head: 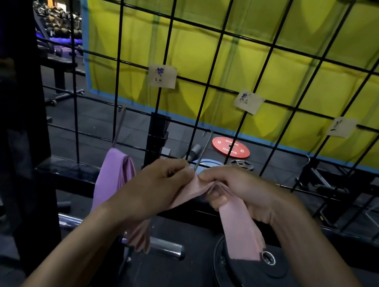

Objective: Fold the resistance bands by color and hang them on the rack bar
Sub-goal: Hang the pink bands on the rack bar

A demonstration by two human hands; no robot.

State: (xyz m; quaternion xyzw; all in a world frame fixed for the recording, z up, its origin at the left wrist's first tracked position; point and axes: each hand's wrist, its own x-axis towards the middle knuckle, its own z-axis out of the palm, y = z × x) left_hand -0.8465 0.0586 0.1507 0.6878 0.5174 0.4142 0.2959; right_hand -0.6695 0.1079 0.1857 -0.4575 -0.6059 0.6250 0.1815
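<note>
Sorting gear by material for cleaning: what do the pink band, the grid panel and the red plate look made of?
Pink band: soft matte woven fabric, probably elastic; it folds limply. Grid panel: thin black-coated metal wire, judging by its straight rigid bars. Red plate: probably matte rubber or urethane.

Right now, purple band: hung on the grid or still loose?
Hung. The purple band is folded and hangs from a hook on the wire grid, left of both hands; neither hand touches it.

dark floor (101,122), with a red plate (230,147) lying flat on it, a small black plate (241,164) just beside.
</note>
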